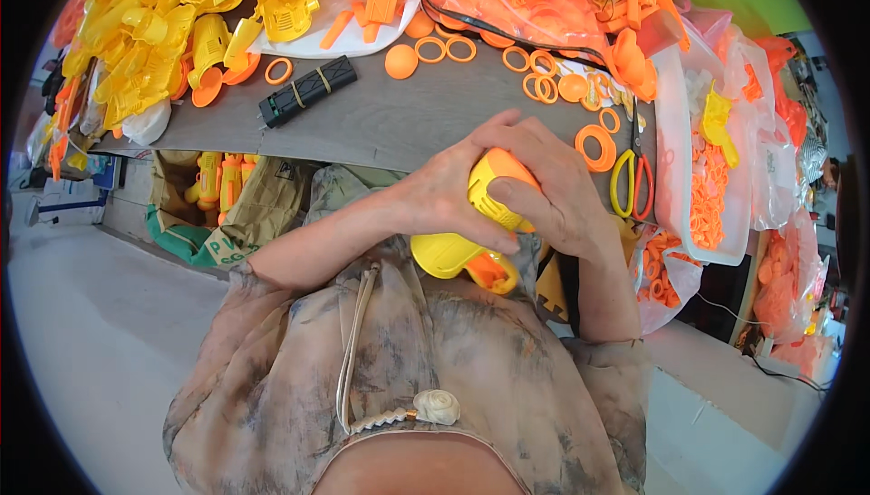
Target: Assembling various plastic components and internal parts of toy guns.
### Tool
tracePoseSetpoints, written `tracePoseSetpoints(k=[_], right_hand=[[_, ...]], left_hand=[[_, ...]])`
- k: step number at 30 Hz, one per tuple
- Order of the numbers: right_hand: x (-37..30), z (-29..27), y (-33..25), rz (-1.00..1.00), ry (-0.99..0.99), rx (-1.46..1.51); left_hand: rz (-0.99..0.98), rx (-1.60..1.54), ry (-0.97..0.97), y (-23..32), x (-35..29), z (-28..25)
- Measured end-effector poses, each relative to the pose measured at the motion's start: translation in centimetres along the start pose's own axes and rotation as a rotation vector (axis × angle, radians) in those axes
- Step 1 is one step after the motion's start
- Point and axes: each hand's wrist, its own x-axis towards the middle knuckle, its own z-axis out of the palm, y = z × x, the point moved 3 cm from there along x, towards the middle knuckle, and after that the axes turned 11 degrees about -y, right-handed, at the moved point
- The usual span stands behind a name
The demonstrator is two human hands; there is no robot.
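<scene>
Both my hands hold a yellow and orange plastic toy (pixel 441 255) in front of my chest, just off the table's near edge. My left hand (pixel 450 182) wraps its side, thumb low along the yellow body. From the right, my right hand (pixel 557 192) curls over the toy's orange end, fingers bent around it. The yellow lower part, with an orange piece beside it, hangs below my hands. My palms hide much of the toy's middle. Beyond my hands on the table, several orange rings (pixel 595 148) and round orange caps (pixel 401 61) lie loose.
Yellow shell parts (pixel 163 38) pile at the far left, orange parts (pixel 507 6) at the far middle. A black block with bands (pixel 308 92) lies on the grey table (pixel 390 105). Scissors (pixel 642 182) and a white bin (pixel 716 246) stand right. A paper sack (pixel 267 201) is lower left.
</scene>
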Motion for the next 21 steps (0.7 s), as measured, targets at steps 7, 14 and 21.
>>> tracePoseSetpoints(k=[7,14,21], right_hand=[[-1.0,0.2,3.5,-0.177,0.575,0.144],[-1.1,3.5,2.7,-0.004,0.610,0.442],[-0.8,4.2,4.0,-0.155,0.780,0.473]], left_hand=[[-0.138,-0.341,0.167,1.3,-3.6,-3.3],[-0.036,-0.478,0.471,0.1,-4.4,-2.8],[0.125,-0.022,0.433,1.4,-4.7,-2.6]])
